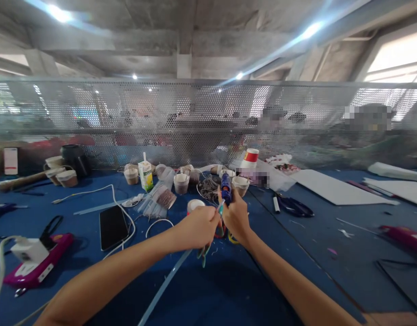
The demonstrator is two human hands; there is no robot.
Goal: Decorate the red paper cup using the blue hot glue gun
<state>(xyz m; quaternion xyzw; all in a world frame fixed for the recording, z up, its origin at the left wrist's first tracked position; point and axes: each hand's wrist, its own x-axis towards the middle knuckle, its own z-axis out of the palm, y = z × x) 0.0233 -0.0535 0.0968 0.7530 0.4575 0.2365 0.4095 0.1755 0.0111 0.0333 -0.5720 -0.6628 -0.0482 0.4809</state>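
Note:
My right hand (237, 216) is wrapped round a blue glue gun (226, 185) in front of me. Close beside it on the left, my left hand (205, 226) is closed in a pinch. A small green piece (204, 256) hangs below the left fist, and a bit of teal shows at its fingertips by the glue gun. I cannot make out what kind of thing the green piece is. Behind the left hand stands a white and red cup (196, 205), partly hidden. A pale translucent strip (166, 285) lies on the blue table below.
A phone (113, 227), a white cable and a magenta power strip (42, 267) lie left. Several paper cups, a drink carton (146, 175) and plastic bags line the back. White boards (340, 188) and dark-handled scissors (295, 206) lie right. A perforated metal screen (181, 122) rises behind.

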